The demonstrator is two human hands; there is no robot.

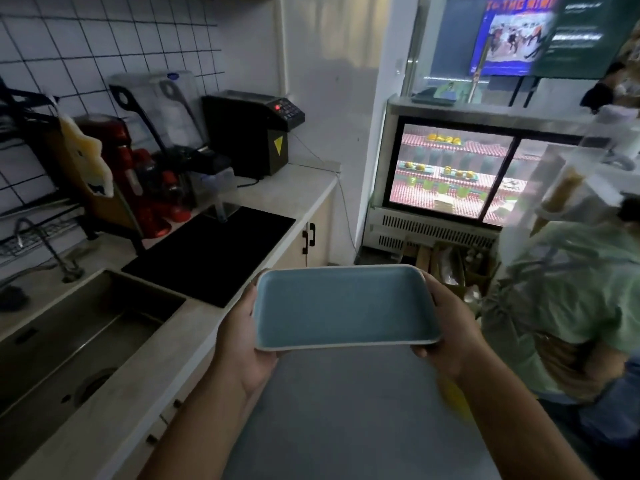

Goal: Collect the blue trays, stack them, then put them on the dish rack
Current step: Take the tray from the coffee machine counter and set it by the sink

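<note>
Both hands clamp one blue tray by its short ends: my left hand wraps the left end with the thumb lying along the rim and the fingers tucked out of sight underneath, and my right hand does the same on the right end, thumb on top near the front corner. Only one tray shows from above; I cannot tell whether others sit stacked beneath it. It is empty, blue inside with a pale rim, held roughly level and out in front of me over the grey floor, clear of any surface.

To my left runs a pale counter with a steel sink sunk into it and a tap behind. A black mat lies on the counter just beyond the sink. Further back stand red machines, a clear-hooded blender and a black box machine with a yellow triangle on its side, all against a white tiled wall. A wire rack shows at the far left edge, above the tap, well apart from the tray.

Straight ahead is a lit display case with shelves of food, and a screen hangs above it. A person in a pale green top stands near my right arm.
</note>
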